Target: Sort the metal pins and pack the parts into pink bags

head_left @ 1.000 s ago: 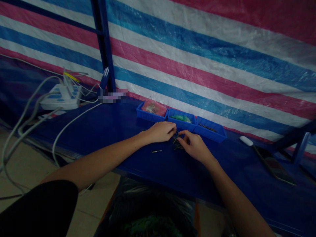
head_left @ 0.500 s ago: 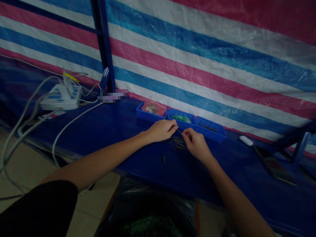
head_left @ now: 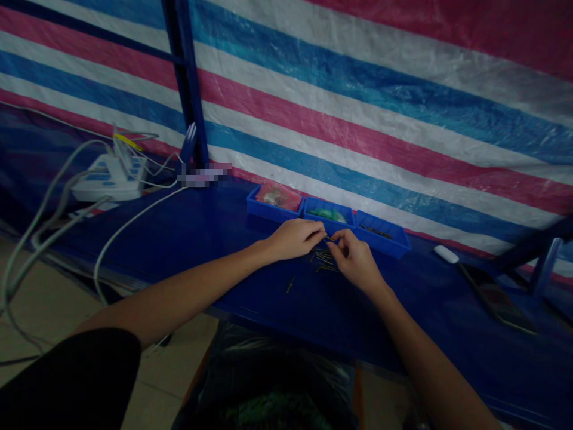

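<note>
My left hand (head_left: 296,239) is closed in a pinch on one end of a thin, dark metal pin (head_left: 328,237). At the other end, my right hand (head_left: 353,254) pinches the same slim piece between thumb and fingers. Its exact kind is too small to make out. Below the fingertips, a small pile of similar thin metal pins (head_left: 324,260) lies on the blue table (head_left: 250,292). A single loose pin (head_left: 290,285) with a thicker part rests apart from the pile, nearer the front edge.
Behind my hands stand three blue bins: one with a reddish bag (head_left: 278,197), one with a green bag (head_left: 329,215), one with dark thin pieces (head_left: 376,232). A phone (head_left: 496,298) and white case (head_left: 446,254) lie right. A power strip (head_left: 110,179) with cables sits left.
My fingertips have come closer together around the thin pin. The loose pin on the table has shifted slightly left and turned. The forearms have hardly moved.
</note>
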The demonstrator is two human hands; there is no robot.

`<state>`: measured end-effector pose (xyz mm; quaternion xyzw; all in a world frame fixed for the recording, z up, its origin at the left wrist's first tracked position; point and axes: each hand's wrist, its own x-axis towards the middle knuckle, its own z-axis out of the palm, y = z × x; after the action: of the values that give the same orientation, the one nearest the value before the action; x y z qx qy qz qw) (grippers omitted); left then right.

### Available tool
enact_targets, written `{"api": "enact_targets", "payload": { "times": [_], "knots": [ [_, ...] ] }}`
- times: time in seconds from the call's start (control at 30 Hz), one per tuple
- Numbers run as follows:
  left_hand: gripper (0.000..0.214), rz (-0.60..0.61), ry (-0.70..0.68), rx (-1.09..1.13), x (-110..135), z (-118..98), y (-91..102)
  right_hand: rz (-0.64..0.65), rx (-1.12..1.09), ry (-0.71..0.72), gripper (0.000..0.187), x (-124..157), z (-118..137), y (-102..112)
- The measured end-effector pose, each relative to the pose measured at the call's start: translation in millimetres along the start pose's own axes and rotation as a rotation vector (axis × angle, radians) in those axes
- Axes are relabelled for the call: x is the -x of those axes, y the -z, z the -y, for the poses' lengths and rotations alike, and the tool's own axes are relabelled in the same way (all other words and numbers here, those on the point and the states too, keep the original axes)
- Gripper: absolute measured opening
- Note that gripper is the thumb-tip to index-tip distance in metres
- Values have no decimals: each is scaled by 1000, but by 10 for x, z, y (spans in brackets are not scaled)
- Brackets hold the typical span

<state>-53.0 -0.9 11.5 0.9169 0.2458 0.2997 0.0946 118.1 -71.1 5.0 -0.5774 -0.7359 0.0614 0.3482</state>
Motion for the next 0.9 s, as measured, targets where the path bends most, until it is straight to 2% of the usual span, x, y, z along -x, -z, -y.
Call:
{"api": "enact_targets", "payload": {
  "times": [0.2, 0.27, 0.4, 0.53, 0.67, 0.8, 0.9],
  "knots": [
    [19, -12, -1, 60, 16, -16, -2, -50, 50, 35, 13, -6, 4, 28],
    [21, -30, -2, 80, 20, -10, -6, -52, 58, 52, 17, -7, 7, 36],
    [14, -40, -42, 63, 15, 14, -25, -39, 49, 69, 22, -2, 24, 35],
    [21, -25, -19, 36, 7, 26, -43, -44, -7, 33, 17, 7, 37, 22],
    [25, 5, 8, -10, 4, 11, -41, -59, -61, 39, 19, 5, 22, 15],
    [26, 24, 44, -3, 4, 3, -44, -71, -18, 59, 10, -4, 7, 13],
    [28, 37, 57, 18, 10, -1, -46, -83, 18, 75, 13, -2, 23, 22]
  ]
}}
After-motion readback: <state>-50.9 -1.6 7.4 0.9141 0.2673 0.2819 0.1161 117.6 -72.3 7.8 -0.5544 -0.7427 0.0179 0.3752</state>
